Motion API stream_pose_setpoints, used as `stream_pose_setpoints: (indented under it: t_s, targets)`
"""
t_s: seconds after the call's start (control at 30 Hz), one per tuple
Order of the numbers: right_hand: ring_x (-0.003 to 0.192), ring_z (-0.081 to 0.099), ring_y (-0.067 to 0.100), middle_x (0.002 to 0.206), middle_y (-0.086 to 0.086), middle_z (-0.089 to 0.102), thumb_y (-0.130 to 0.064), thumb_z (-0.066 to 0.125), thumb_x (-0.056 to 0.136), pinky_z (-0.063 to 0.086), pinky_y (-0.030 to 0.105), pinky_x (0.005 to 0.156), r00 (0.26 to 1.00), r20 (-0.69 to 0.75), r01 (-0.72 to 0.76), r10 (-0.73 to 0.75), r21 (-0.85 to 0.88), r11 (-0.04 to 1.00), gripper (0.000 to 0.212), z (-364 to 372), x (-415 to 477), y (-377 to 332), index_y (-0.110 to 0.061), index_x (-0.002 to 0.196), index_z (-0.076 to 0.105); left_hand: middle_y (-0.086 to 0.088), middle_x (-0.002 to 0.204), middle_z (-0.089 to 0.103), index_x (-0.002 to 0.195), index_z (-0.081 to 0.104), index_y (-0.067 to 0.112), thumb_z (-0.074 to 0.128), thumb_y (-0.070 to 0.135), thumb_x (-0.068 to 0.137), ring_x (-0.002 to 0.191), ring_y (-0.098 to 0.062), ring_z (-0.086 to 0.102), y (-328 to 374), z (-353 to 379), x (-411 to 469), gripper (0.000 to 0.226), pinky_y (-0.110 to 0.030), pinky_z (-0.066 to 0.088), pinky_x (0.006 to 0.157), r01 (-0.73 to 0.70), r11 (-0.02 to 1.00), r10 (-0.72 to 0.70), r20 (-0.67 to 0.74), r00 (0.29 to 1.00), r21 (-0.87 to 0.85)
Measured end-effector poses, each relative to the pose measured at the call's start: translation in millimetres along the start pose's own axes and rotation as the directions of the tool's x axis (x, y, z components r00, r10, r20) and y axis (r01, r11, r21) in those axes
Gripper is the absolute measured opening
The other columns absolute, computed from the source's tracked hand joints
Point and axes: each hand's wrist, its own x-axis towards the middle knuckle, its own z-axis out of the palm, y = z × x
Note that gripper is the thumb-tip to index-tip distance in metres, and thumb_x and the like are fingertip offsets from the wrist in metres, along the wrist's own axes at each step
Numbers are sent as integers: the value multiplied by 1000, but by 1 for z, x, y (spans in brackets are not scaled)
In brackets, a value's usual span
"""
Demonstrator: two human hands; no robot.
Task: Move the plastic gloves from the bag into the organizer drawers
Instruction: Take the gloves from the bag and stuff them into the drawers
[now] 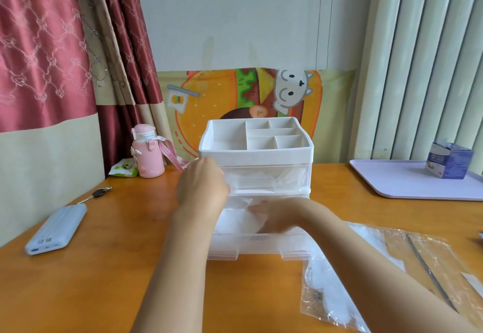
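Bag beside organizer; right hand holds gloves in open lower drawer.

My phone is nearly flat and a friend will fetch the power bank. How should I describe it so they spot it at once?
On the orange table, look left of the white organizer, near the table's left edge. The power bank lies flat there, just in front of a key. It is the only pale blue ribbed slab; the pink bottle behind stands upright.

Two hands, two drawers, one bag
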Motion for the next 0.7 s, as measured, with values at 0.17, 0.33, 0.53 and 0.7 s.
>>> stream_pose_setpoints:
  t_s: [0.17,0.33,0.53,0.7]
  targets:
    - [134,38,24,149,5,38,-36,51,97,31,33,110,1000,7,4,-3,-65,998,59,3,13,3,-16,148,30,-3,102,69,101,72,12,70,25,87,96,-20,63,7,11,-8,19,-27,49,81,-128,988,149,327,933,-83]
    - [123,46,24,141,4,48,-35,53,95,35,29,99,998,-57,1,0,12,1000,49,5,6,8,-18,140,44,-3,76,53,113,62,4,65,33,89,76,-20,54,6,40,-10,38,-24,34,55,-68,994,3,573,820,91]
    - [132,41,21,146,0,43,-16,72,82,36,29,105,960,-244,-113,136,107,988,72,1,-22,23,-20,145,39,-6,103,53,125,55,9,60,20,92,89,-19,50,6,57,-5,35,-26,41,75,-66,993,-4,589,808,97]
    - [89,49,22,91,4,51,-11,62,87,38,18,58,960,-158,-229,233,41,972,33,-1,-21,9,-3,119,57,-10,120,57,124,55,10,72,35,84,93,-22,51,6,57,-6,50,-29,43,78,-15,996,-40,591,806,89]
